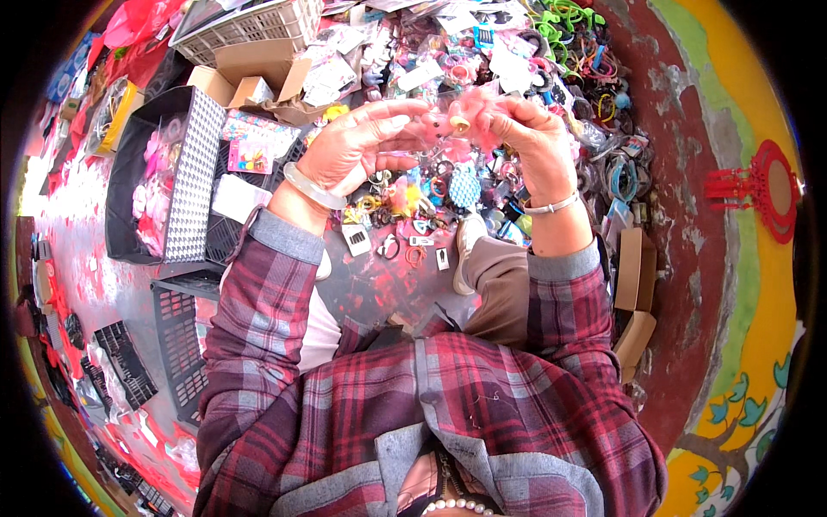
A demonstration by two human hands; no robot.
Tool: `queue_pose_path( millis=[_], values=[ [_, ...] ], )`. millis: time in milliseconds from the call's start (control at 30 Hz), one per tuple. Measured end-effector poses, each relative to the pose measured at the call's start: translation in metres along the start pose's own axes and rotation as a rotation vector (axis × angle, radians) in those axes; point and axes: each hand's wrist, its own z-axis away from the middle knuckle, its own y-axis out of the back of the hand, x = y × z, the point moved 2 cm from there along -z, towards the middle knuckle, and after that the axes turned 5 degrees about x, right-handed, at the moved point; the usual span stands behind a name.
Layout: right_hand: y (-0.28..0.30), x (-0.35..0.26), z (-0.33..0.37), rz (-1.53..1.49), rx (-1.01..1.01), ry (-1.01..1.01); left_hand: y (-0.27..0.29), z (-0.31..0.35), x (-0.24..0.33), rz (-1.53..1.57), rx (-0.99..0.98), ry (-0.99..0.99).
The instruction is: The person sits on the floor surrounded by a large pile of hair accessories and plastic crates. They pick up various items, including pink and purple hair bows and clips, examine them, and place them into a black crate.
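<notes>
A pink fluffy trinket with a small beige, round part and dark dots is raised in front of me, above the heap. My right hand pinches its right side between thumb and fingers. At its left end, the fingertips of my left hand hold what looks like a thin, clear pinkish edge of it. A pale bangle circles my left wrist, and a thin bracelet my right. Below the trinket lie a blue beaded piece and a yellow-orange fluffy piece.
Small accessories spread across the floor ahead. At left stand a black-and-white checked box with pink items, a black crate and an opened carton. A white basket is behind. Cardboard boxes sit at right, near the painted wall.
</notes>
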Motion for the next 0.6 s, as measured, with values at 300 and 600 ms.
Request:
queue_pose_path(
  millis=[300,600],
  values=[
    [0.007,-0.003,0.001,-0.262,-0.35,-0.366,0.0,0.003,0.003,0.032,-0.06,0.007],
    [0.009,0.011,-0.005,-0.188,-0.326,-0.341,0.002,0.003,0.004,-0.005,-0.007,0.03]
  ],
)
